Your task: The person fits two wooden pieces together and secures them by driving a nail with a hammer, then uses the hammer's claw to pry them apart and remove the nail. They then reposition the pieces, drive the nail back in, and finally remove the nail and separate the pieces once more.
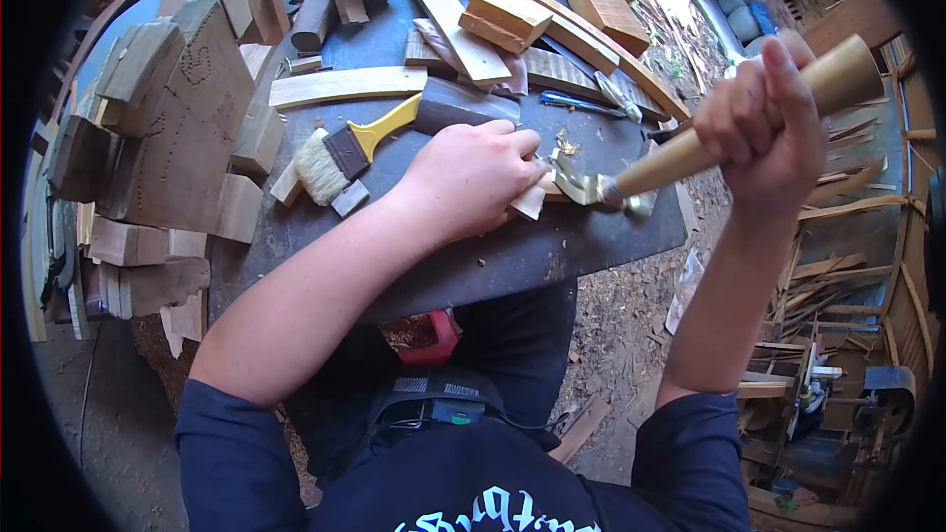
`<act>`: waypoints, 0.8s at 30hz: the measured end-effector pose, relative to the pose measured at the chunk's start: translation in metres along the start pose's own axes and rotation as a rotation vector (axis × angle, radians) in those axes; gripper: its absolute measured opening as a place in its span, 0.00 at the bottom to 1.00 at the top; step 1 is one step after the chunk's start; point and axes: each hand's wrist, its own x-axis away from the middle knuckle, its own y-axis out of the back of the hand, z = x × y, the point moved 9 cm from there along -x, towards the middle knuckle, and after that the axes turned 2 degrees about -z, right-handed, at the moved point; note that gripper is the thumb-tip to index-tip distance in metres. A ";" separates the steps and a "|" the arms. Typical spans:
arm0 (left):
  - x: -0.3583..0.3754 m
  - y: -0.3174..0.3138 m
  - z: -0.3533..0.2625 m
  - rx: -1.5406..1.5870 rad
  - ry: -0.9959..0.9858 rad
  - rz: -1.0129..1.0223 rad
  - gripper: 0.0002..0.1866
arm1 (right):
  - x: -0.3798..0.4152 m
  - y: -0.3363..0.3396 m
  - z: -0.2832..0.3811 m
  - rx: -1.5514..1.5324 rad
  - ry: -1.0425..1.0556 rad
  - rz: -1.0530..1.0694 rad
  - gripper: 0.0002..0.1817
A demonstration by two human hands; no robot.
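My right hand (764, 123) is closed round the thick wooden handle of a claw hammer (658, 164), whose metal head is low over the dark work table (463, 271). My left hand (473, 177) rests at the table's near side, its fingers pressed together on a small wood piece (529, 204); most of that piece is hidden under the hand. The hammer head is close beside these fingertips. Left of my left hand lies a wide paintbrush (347, 150) with a yellow handle, next to a dark grey block (463, 103).
Cut wood blocks (507, 20) and curved strips (347, 87) crowd the table's far side. A blue pen (576, 101) lies beyond the hammer. At left stands a large stacked wooden piece (187, 99). Something red (434, 337) shows below the table's front edge. Wood scraps (828, 271) lie at right.
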 end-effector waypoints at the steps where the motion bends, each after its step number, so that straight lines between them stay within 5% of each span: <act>1: 0.000 0.000 0.001 -0.022 -0.003 0.023 0.13 | 0.009 0.001 0.006 0.014 0.008 0.001 0.09; 6: -0.001 0.013 0.002 -0.022 -0.090 0.172 0.26 | 0.072 -0.006 0.053 0.131 0.163 0.116 0.10; 7: -0.001 0.018 0.003 0.063 -0.058 0.160 0.36 | 0.085 -0.007 0.063 0.144 0.226 0.129 0.13; 11: -0.006 0.042 -0.024 0.177 -0.131 0.006 0.43 | 0.123 0.000 0.088 0.264 0.606 0.156 0.14; 17: -0.010 0.023 -0.034 0.155 -0.011 -0.089 0.04 | 0.148 0.054 0.034 0.524 0.782 -0.345 0.13; 20: -0.015 0.032 -0.045 0.147 -0.029 -0.161 0.05 | 0.165 0.055 0.015 0.668 0.766 -0.284 0.15; 24: -0.017 0.033 -0.052 0.196 -0.033 -0.149 0.07 | 0.208 0.071 -0.027 0.753 0.439 -0.391 0.20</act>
